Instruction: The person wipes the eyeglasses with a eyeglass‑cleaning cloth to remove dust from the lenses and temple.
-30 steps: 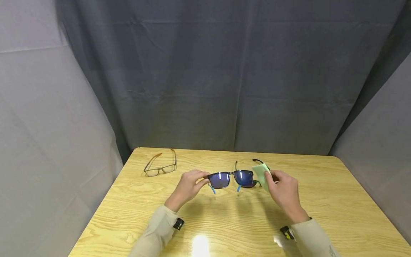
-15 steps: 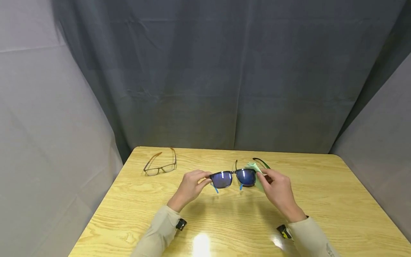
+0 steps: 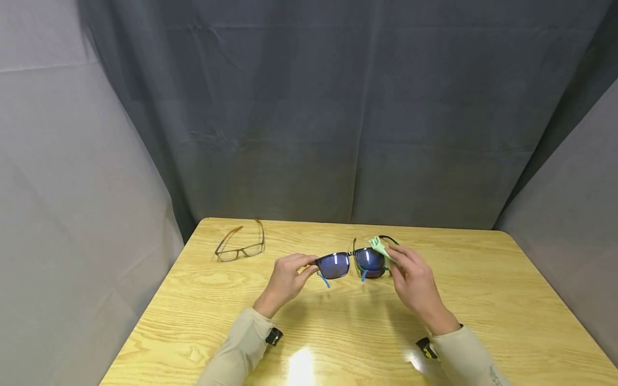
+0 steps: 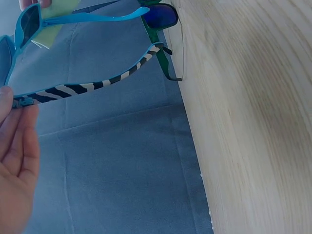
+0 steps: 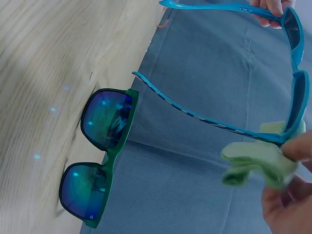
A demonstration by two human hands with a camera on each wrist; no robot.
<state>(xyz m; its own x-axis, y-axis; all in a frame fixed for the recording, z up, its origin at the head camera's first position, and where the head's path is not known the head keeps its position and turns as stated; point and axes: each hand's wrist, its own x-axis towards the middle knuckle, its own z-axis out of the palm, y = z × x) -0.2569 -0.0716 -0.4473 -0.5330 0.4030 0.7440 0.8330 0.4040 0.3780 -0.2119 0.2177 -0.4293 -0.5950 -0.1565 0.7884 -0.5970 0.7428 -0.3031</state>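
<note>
My left hand [image 3: 286, 281] pinches a pair of sunglasses [image 3: 334, 266] by one end of the front, near the hinge. They are held above the table, dark blue lenses toward me. In the left wrist view their blue temples, one zebra-striped on its outer side, point away. My right hand [image 3: 419, 284] grips a folded light green cloth [image 5: 258, 158] at the other end of the front, around the upper outer corner of the lens. A second pair of sunglasses, green-framed [image 5: 108, 119] with mirrored lenses, lies on the table behind, partly hidden in the head view.
Eyeglasses [image 3: 238, 251] with brown temples lie unfolded at the far left of the wooden table [image 3: 483, 300]. A dark grey curtain [image 3: 289, 118] hangs behind the table's back edge, and light grey cloth walls [image 3: 72, 214] stand at both sides.
My right hand has moved left with the green cloth, from beside the sunglasses onto their outer lens edge, then slightly up to the corner. The held sunglasses have shifted slightly right and tilted.
</note>
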